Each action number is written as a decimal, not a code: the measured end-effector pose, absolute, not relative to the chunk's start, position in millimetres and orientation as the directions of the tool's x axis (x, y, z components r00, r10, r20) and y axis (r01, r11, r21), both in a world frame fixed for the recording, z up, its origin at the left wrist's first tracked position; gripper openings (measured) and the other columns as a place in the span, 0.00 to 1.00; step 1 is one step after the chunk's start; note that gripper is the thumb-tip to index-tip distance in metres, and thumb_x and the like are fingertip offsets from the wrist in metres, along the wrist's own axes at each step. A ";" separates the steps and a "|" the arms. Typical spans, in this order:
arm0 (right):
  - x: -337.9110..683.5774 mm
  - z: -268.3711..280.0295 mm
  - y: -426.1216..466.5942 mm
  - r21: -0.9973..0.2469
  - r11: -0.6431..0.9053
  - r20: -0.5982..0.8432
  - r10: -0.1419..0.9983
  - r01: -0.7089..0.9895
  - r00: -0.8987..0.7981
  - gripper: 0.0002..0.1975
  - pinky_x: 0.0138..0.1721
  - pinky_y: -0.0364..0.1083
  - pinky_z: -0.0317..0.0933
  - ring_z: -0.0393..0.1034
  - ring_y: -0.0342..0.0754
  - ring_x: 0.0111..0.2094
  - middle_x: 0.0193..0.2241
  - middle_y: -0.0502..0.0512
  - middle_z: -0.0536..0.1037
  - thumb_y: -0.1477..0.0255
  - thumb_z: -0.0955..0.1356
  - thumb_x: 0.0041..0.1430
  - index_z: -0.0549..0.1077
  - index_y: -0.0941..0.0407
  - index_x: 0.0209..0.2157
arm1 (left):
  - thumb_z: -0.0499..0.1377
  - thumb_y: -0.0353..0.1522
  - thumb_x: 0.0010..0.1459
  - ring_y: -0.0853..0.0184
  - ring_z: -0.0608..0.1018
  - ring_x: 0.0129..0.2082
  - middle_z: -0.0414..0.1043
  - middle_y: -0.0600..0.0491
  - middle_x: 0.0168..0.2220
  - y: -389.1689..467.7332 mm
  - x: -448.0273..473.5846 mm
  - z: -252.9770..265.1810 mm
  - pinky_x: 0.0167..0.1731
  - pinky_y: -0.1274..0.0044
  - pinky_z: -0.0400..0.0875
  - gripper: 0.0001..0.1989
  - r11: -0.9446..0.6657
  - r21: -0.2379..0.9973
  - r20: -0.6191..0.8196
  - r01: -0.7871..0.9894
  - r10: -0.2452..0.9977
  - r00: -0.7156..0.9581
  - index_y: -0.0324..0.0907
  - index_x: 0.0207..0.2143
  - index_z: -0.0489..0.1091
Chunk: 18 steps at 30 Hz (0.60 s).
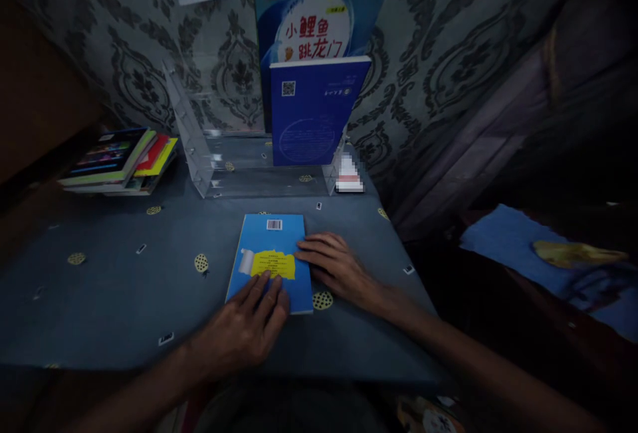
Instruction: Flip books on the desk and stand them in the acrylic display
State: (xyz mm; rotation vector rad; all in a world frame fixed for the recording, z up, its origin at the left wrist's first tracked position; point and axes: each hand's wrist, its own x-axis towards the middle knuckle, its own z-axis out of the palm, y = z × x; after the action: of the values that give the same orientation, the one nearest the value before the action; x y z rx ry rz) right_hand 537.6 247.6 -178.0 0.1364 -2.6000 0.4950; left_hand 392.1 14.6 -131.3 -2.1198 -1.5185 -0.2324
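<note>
A light-blue book [279, 237] lies shut on the table with its barcode side up and a yellow patch of print across the middle. My left hand [254, 317] rests on its lower left part, fingers stretched out flat over the cover. At the book's right edge lies my right hand [339, 267], its fingers extended and their tips touching the cover. Behind the book, a clear acrylic stand [194, 147] holds a dark-blue book [309, 114] leaning upright. A larger teal book [319, 8] with red characters on its cover stands farther back.
On the left is a pile of books [109, 161]. The patterned grey tablecloth [109, 287] covers the table, whose right edge drops off beside a curtain [473, 134]. A blue cloth [523, 240] lies lower at the right. A blurred white item [350, 174] sits beside the stand.
</note>
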 end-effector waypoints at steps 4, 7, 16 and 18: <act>513.8 -180.3 261.0 -0.372 0.906 0.486 0.004 -0.202 -0.874 0.17 0.58 0.63 0.66 0.70 0.55 0.60 0.55 0.61 0.79 0.75 0.67 0.69 0.73 0.54 0.58 | 0.47 0.25 0.71 0.57 0.82 0.50 0.82 0.41 0.46 10.0 381.2 -100.2 0.48 0.69 0.80 0.14 -0.246 -0.172 0.487 0.954 0.821 0.299 0.31 0.50 0.70; 503.4 -176.0 258.5 -0.457 0.852 0.512 0.016 -0.256 -0.859 0.18 0.57 0.62 0.68 0.71 0.54 0.59 0.55 0.62 0.79 0.70 0.67 0.71 0.72 0.54 0.60 | 0.47 0.24 0.71 0.64 0.84 0.40 0.82 0.46 0.40 10.6 369.7 -70.2 0.39 0.75 0.81 0.12 -0.243 -0.104 0.509 0.964 0.820 0.261 0.35 0.49 0.68; 512.5 -140.2 221.8 -0.781 0.616 0.386 0.345 -0.104 -0.856 0.20 0.32 0.44 0.66 0.69 0.45 0.29 0.26 0.50 0.73 0.55 0.63 0.71 0.73 0.55 0.31 | 0.42 0.38 0.75 0.67 0.77 0.29 0.73 0.53 0.31 57.4 326.4 -9.3 0.23 0.79 0.62 0.18 0.014 -0.249 0.521 0.968 0.845 0.122 0.43 0.46 0.70; 518.0 -130.9 213.5 -0.880 0.471 0.281 0.410 -0.062 -0.867 0.21 0.27 0.42 0.63 0.66 0.43 0.26 0.24 0.47 0.69 0.54 0.65 0.69 0.69 0.55 0.28 | 0.40 0.41 0.75 0.66 0.76 0.30 0.73 0.51 0.33 77.4 316.5 -1.9 0.26 0.78 0.62 0.21 0.044 -0.168 0.469 0.985 0.882 0.041 0.42 0.43 0.69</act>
State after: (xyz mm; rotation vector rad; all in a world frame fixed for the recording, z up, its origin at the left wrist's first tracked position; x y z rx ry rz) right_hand 518.0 213.5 -130.9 -0.2893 -2.2638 1.3808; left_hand 316.5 77.4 -1.9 -1.8747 -1.8777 -0.3023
